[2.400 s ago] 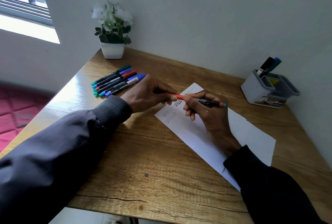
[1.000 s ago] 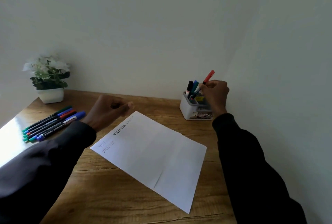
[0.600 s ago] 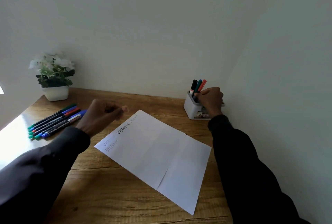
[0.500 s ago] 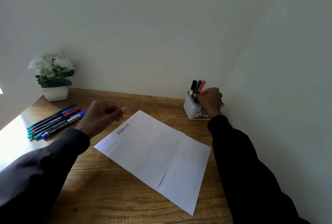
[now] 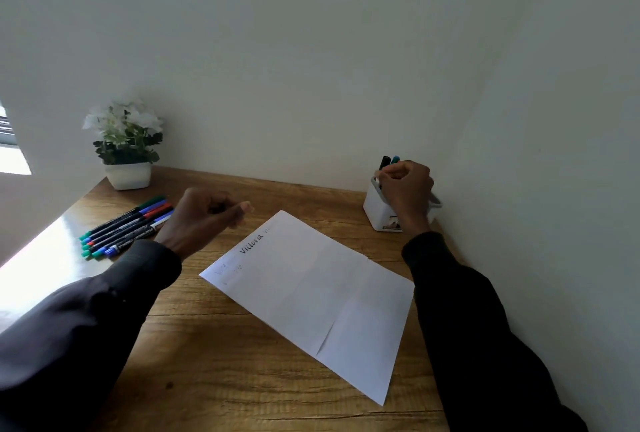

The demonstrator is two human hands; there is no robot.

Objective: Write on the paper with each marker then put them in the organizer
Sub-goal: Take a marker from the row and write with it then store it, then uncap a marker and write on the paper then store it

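A white sheet of paper (image 5: pixel 311 293) lies at an angle on the wooden desk (image 5: pixel 225 379), with handwriting near its far left corner. At the back right stands the white organizer (image 5: pixel 375 210). Out of it stick a black marker cap (image 5: pixel 384 162) and a teal marker cap (image 5: pixel 394 159). My right hand (image 5: pixel 405 185) sits curled over the organizer's top and hides the red marker it pinched a moment ago. My left hand (image 5: pixel 204 220) hovers loosely curled above the desk left of the paper, holding nothing. Several capped markers (image 5: pixel 128 225) lie in a row just left of it.
A small white pot with white flowers (image 5: pixel 126 154) stands in the back left corner. Walls close the desk at the back and on the right. Bright window light falls on the desk's left edge.
My right hand carried the red marker from the paper to the organizer and lowered it in; its red cap is now hidden behind the hand. My left hand stayed near the marker row.
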